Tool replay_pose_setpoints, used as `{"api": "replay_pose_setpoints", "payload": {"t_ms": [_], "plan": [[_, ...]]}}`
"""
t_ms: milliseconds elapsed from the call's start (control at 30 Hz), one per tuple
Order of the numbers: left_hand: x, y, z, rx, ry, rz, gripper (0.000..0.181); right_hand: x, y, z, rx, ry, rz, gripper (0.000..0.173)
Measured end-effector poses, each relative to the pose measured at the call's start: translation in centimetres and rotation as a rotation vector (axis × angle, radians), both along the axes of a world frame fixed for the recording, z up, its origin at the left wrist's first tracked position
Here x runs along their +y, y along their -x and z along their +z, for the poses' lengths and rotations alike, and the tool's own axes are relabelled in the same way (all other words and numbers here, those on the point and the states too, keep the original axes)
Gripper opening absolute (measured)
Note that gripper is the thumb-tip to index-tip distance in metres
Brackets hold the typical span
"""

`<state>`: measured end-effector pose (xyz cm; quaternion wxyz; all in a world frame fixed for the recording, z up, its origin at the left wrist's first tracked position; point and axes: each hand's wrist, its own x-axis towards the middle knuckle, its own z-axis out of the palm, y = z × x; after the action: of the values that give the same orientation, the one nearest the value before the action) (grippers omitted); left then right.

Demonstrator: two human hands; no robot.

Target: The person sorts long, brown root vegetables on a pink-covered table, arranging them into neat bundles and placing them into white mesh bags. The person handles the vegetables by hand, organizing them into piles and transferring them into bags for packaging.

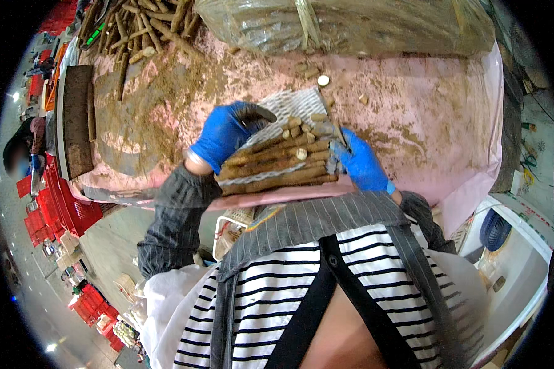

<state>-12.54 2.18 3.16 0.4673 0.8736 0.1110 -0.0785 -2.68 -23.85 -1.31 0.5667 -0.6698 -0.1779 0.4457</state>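
Long brown roots (277, 159) lie side by side near the table's front edge, on and partly wrapped by white foam netting (300, 104). Short cut root pieces (300, 127) rest on top of them, some showing pale ends. My left hand (226, 131), in a blue glove dirty at the fingers, is curled over the left side of the netting; whether its fingertips hold anything is hidden. My right hand (362, 159), also blue-gloved, is at the right ends of the roots, with a thin dark tool (341, 137), perhaps a knife, between thumb and fingers.
A soil-covered pink sheet (434, 115) covers the table. Loose roots (143, 27) are piled at the back left, and a plastic-wrapped bundle (351, 27) spans the back. A dark board (78, 122) stands left. A white foam box (517, 258) is at lower right. Another person (25, 143) is far left.
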Motion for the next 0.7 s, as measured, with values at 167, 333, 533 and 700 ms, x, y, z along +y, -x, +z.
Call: {"api": "replay_pose_setpoints", "payload": {"t_ms": [167,333,533,700], "plan": [[-5.1,5.1,-1.6,-0.050,-0.486,-0.131,0.068,-0.3,-0.6,0.9,-0.005,0.044,-0.025,0.034],[-7.7,5.3,-1.7,-0.006,-0.556,-0.037,0.073,-0.5,-0.4,1.9,-0.016,-0.012,-0.034,0.033],[-8.3,4.9,-3.0,0.028,-0.598,-0.038,0.072,-1.1,-0.3,1.6,-0.072,-0.019,-0.050,0.033],[-8.3,5.2,-3.1,0.017,-0.500,-0.005,0.066,-1.4,-0.4,2.0,-0.006,-0.074,-0.105,0.031]]}}
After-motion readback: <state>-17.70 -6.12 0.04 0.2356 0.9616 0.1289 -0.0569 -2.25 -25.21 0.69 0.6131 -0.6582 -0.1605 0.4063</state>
